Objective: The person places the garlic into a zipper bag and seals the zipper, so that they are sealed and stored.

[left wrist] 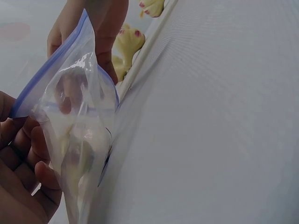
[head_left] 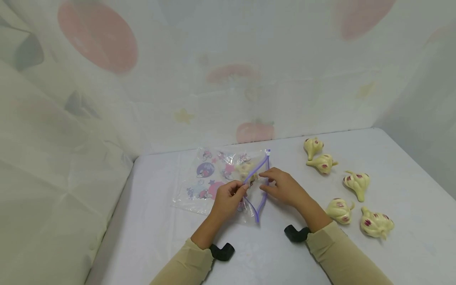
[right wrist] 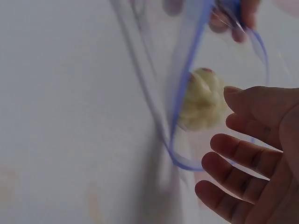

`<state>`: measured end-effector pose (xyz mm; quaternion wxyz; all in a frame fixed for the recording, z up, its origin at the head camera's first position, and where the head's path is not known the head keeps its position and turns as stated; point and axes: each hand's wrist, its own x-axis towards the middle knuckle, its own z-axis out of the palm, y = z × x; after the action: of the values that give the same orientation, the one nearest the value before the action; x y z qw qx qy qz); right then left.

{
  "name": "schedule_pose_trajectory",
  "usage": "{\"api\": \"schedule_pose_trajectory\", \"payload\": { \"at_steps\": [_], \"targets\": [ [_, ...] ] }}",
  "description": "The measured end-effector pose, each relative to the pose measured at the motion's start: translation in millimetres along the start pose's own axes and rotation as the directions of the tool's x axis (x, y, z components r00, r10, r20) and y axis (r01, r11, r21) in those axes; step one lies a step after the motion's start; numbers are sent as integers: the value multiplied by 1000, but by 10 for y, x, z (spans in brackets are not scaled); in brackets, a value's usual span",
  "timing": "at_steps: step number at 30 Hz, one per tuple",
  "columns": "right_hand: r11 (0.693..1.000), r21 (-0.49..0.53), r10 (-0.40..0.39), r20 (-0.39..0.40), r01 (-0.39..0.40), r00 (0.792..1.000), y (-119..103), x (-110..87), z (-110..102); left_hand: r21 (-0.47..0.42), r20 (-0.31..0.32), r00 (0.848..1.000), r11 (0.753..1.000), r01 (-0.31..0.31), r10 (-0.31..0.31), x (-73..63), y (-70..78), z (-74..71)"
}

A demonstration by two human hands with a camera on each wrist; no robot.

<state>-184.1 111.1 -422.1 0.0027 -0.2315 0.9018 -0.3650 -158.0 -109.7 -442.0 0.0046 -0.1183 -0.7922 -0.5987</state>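
A clear zip bag (head_left: 199, 198) with a purple edge and printed pictures lies on the table, its mouth spread toward the right. My left hand (head_left: 228, 198) pinches the upper edge of that mouth between thumb and fingers. Inside the bag sits a garlic bulb (right wrist: 201, 100), pale with reddish marks, seen through the plastic in the head view. My right hand (head_left: 283, 187) is at the opening, fingers loosely spread and holding nothing. In the right wrist view its fingertips (right wrist: 215, 140) are close to the bulb; whether they touch the bag's rim I cannot tell.
Several more garlic bulbs lie at the right of the table, among them one by the right forearm (head_left: 339, 210), one near the front (head_left: 376, 223) and one at the back (head_left: 313, 147). A patterned curtain (head_left: 303, 79) hangs behind the table (head_left: 153, 237).
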Motion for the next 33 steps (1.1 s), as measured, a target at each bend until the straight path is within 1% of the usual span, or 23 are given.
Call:
{"api": "schedule_pose_trajectory", "payload": {
  "at_steps": [3,5,9,12,15,18,21,25,28,30,33],
  "targets": [
    [1000,-1,30,-56,-30,998,27,-13,-152,-10,-2,1000,1000,12,-12,-6,21,3],
    [999,-16,43,-108,-45,993,63,-24,-264,-6,-2,1000,1000,16,-16,-17,66,3],
    [996,-53,52,-219,-65,974,165,-56,-493,-10,18,1000,1000,11,-11,-64,258,-23],
    [993,-43,92,-288,-108,953,250,-113,-673,-19,25,1000,1000,1,-1,-91,367,-40],
    [981,-14,178,-337,-194,925,338,-196,-851,-22,21,1000,1000,-2,2,-98,387,-41],
    [956,10,278,-345,-292,897,420,-282,-1001,-19,15,1000,1000,-7,7,-98,371,-38],
    [927,12,358,-314,-374,879,496,-339,-1100,-10,12,1000,1000,-7,7,-93,351,-37],
    [892,-9,439,-217,-452,872,585,-356,-1168,-1,8,1000,1000,0,0,-87,342,-40],
    [879,-40,467,-130,-476,874,638,-353,-1187,1,7,1000,1000,5,-5,-85,349,-43],
    [878,-55,471,-86,-476,878,662,-354,-1185,0,10,1000,1000,6,-6,-86,355,-44],
    [880,-83,465,-41,-467,884,703,-360,-1168,-2,14,1000,1000,6,-6,-85,364,-43]
  ]
}}
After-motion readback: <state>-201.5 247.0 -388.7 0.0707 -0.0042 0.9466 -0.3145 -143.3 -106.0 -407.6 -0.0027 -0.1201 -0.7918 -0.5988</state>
